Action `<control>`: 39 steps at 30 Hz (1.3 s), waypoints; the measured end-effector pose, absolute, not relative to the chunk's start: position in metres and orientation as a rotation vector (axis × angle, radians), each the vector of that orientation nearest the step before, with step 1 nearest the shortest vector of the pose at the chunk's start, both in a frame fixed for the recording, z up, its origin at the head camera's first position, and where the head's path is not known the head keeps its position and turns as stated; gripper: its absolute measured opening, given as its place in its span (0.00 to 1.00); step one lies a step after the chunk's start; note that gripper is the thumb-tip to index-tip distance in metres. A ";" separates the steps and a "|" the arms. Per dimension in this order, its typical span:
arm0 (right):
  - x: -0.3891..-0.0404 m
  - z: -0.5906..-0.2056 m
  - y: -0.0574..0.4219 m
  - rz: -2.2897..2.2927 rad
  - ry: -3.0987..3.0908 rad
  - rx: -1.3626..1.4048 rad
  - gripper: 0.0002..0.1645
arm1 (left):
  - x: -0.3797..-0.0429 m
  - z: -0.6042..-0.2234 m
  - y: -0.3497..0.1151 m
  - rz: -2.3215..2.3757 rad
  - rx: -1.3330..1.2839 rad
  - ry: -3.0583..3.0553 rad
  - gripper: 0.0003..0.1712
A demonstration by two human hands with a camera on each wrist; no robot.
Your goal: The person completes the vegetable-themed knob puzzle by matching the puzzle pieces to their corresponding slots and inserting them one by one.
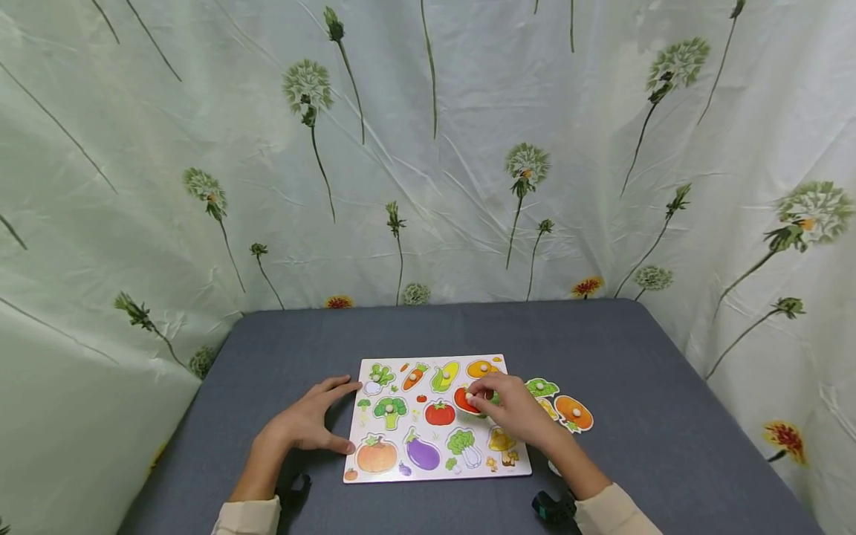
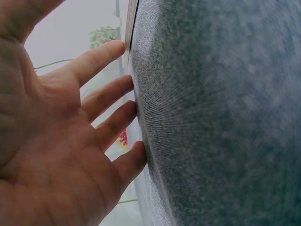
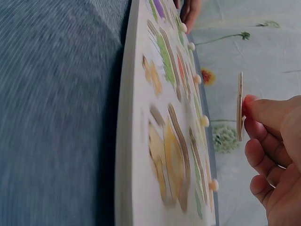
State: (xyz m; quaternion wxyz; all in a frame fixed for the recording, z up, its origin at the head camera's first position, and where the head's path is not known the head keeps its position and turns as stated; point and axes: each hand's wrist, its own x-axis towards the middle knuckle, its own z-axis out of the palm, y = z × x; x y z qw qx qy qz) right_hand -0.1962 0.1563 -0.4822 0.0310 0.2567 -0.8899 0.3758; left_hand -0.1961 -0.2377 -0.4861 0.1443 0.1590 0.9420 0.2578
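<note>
One red piece hung above the puzzle board, pinched in the fingers of the right hand; the left hand, fingers spread, touched the board's left edge. Good control seemingly called for a level piece and steady bracing.

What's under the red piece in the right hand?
The right hand holds the red piece above the white puzzle board, not touching it. Any picture directly underneath is covered by the piece and hand, so it can't be seen.
</note>
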 end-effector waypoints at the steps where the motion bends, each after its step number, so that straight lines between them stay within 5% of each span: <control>1: -0.197 -0.483 0.153 1.166 -2.731 0.808 0.05 | -0.196 -0.486 -0.238 0.742 0.460 2.715 0.65; 39: -0.202 -0.501 0.105 1.075 -2.860 0.854 0.03 | -0.197 -0.486 -0.239 0.757 0.462 2.702 0.65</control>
